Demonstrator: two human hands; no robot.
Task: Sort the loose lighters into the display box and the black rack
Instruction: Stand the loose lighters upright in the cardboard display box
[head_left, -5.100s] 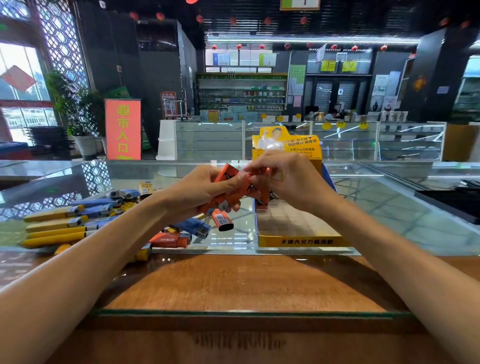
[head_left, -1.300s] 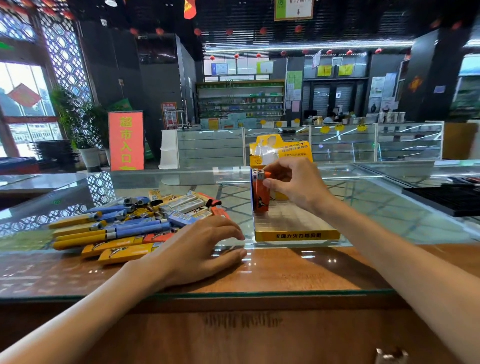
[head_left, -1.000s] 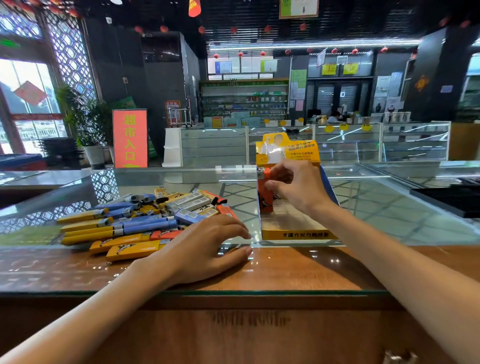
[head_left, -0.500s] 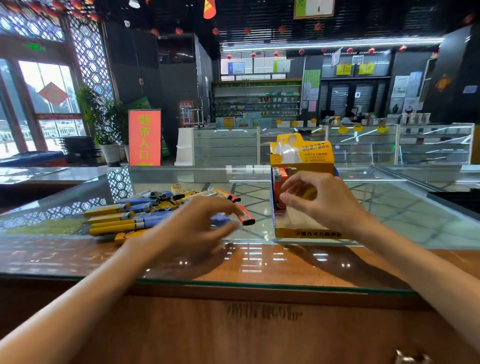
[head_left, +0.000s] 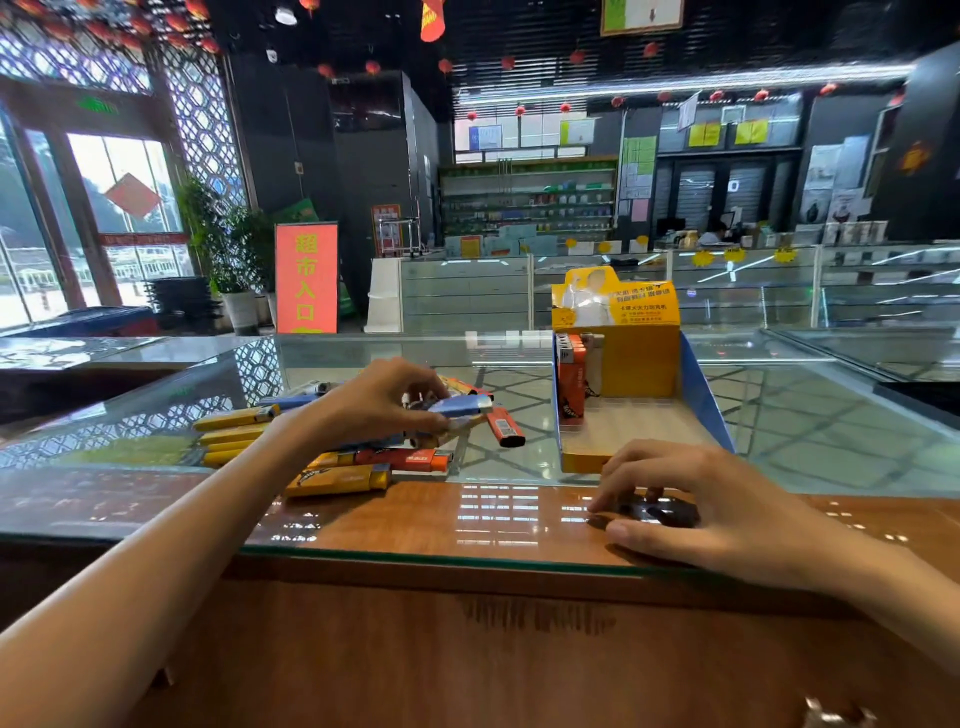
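Orange lighters (head_left: 570, 382) stand upright in the yellow display box (head_left: 621, 413) at its ten o'clock corner; loose lighters (head_left: 332, 457) lie piled at its nine o'clock.

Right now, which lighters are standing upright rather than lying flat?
The orange lighters in the display box's back-left corner stand upright; the loose pile lies flat on the glass.

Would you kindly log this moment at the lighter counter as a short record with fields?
left hand: over the pile, holding a blue lighter
right hand: resting on the counter, fingers spread, empty
display box: a few orange lighters standing upright at its back left; rest of tray bare
loose lighters: yellow, blue and orange, heaped left of the box
black rack: not identifiable
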